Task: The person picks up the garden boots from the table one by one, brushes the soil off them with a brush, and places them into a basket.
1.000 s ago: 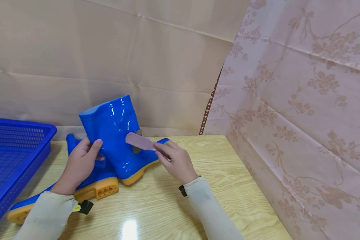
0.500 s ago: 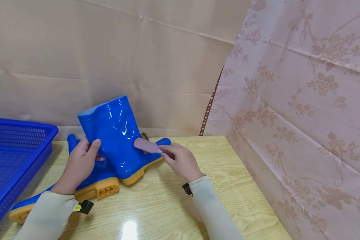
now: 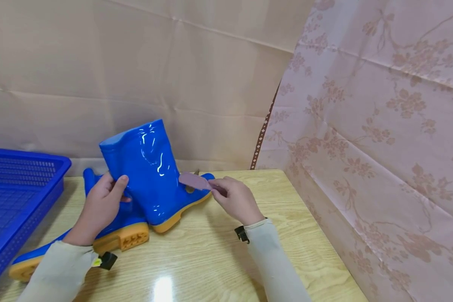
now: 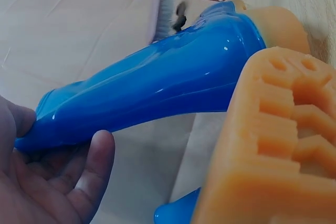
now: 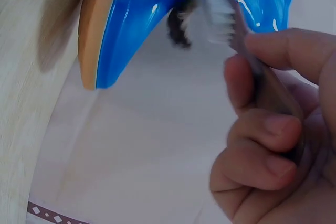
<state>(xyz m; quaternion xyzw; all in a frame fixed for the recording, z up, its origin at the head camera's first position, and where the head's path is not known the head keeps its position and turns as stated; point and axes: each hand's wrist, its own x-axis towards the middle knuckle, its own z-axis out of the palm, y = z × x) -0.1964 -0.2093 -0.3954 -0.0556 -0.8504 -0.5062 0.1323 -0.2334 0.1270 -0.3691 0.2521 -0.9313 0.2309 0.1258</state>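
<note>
On the pale wood-grain counter (image 3: 219, 260), a blue plastic mesh basket (image 3: 19, 188) sits far left. The upright glossy blue rubber boot (image 3: 151, 172) is apparently mid-scrub: the left hand (image 3: 98, 207) grips its shaft, while the right hand (image 3: 235, 199) pinches a mauve-handled brush (image 3: 194, 181), bristles at the instep. A second blue boot (image 3: 121, 235) lies alongside, crowding the left hand's side.

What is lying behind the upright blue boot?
A second blue boot lies on its side behind the upright boot, yellow sole facing out. Its shaft is mostly covered by the upright boot and left hand.
</note>
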